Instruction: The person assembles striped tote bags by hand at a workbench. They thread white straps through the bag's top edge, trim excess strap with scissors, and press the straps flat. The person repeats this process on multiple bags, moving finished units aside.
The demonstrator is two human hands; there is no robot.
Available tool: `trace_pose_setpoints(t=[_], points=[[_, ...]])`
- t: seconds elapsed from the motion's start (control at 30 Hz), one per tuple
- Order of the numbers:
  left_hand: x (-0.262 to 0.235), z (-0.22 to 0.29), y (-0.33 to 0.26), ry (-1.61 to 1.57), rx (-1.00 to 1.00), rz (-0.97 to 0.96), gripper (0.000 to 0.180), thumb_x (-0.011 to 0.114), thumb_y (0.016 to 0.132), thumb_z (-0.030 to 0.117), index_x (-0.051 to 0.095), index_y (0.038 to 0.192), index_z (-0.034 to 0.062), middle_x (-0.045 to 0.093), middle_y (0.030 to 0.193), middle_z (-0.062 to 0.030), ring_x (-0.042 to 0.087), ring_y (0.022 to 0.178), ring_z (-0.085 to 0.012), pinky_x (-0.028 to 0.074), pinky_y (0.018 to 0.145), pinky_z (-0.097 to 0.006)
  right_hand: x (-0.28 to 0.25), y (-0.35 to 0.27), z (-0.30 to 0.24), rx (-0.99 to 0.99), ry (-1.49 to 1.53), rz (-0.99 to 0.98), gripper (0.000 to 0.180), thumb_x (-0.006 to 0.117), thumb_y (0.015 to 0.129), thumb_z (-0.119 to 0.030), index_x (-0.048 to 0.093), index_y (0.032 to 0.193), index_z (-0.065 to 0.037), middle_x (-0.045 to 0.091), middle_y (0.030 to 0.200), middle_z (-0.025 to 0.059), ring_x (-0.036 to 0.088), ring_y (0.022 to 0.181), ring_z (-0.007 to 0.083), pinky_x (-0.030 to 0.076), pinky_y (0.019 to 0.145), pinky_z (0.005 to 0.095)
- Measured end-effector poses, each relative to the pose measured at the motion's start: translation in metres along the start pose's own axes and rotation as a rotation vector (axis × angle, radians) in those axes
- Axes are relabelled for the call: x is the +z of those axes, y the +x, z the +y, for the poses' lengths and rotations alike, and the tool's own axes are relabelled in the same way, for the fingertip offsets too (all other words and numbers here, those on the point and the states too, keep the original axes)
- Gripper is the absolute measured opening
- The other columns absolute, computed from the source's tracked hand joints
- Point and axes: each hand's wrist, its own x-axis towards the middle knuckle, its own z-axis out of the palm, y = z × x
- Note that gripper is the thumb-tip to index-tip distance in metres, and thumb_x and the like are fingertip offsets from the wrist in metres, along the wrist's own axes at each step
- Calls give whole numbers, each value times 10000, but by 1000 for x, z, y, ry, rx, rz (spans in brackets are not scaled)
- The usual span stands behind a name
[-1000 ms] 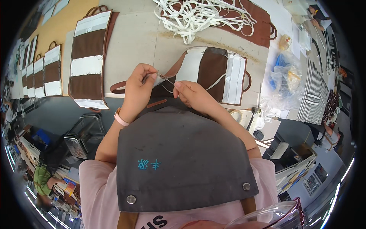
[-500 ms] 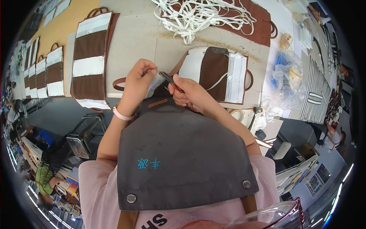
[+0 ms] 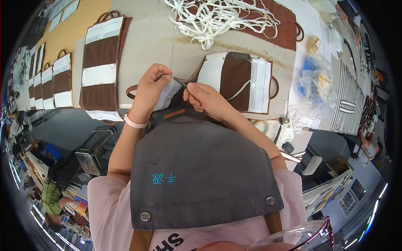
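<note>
My left hand (image 3: pixel 155 83) is raised over the table's near edge, with thumb and forefinger pinched on something too small to make out. Close beside it, my right hand (image 3: pixel 204 97) is closed round a slim, dark metal hand tool (image 3: pixel 181 81), like small pliers or snips. The tool's tip points at my left fingertips, and my right fingers cover most of its handle. Beneath and around both hands spreads a brown-and-white bag piece (image 3: pixel 235 77) with brown edging. One brown loop handle (image 3: pixel 274 87) is at its right end, and a thin white strap (image 3: pixel 240 89) lies across it.
White straps (image 3: pixel 205 21) lie tangled at the back. Striped bag pieces (image 3: pixel 99 58) stand along the left. To the right are clear plastic bags (image 3: pixel 316 81), a roll of tape (image 3: pixel 261 126) and a hammer (image 3: pixel 283 121). A metal-framed stool (image 3: pixel 90 154) stands at lower left.
My right hand has turned slightly, and its fingers now hide more of the tool's handle. My left hand stays pinched in nearly the same place.
</note>
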Motion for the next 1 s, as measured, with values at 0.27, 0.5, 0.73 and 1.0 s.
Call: trace_pose_setpoints(t=[0.27, 0.5, 0.73, 1.0], points=[[5, 1, -2, 12, 10, 28, 107, 563, 921, 26, 572, 1024, 51, 591, 974, 20, 520, 935, -48, 392, 850, -203, 4, -1, 1, 9, 98, 25, 394, 447, 1038, -380, 534, 858, -40, 361, 587, -57, 275, 495, 47, 271, 458, 224], [11, 4, -5, 22, 48, 59, 96, 570, 912, 5, 570, 1007, 19, 564, 880, 26, 503, 808, -32, 398, 706, -180, 4, -1, 2, 5, 138, 21, 379, 459, 1036, -365, 522, 834, -50, 345, 565, -64, 249, 477, 42, 248, 447, 218], [10, 0, -7, 24, -10, 13, 89, 564, 920, 14, 570, 1007, 30, 578, 923, 23, 513, 864, -39, 400, 782, -192, 2, -7, -13, -95, 286, -45, 382, 425, 1048, -342, 516, 822, -49, 348, 545, -62, 244, 454, 40, 237, 435, 215], [8, 0, -6, 35, 29, 1, 83, 553, 925, 21, 562, 1006, 35, 572, 940, 22, 506, 894, -45, 394, 812, -201, -1, -11, -1, 86, 287, -48, 417, 408, 1054, -385, 526, 850, -40, 344, 564, -56, 260, 473, 41, 240, 439, 214]])
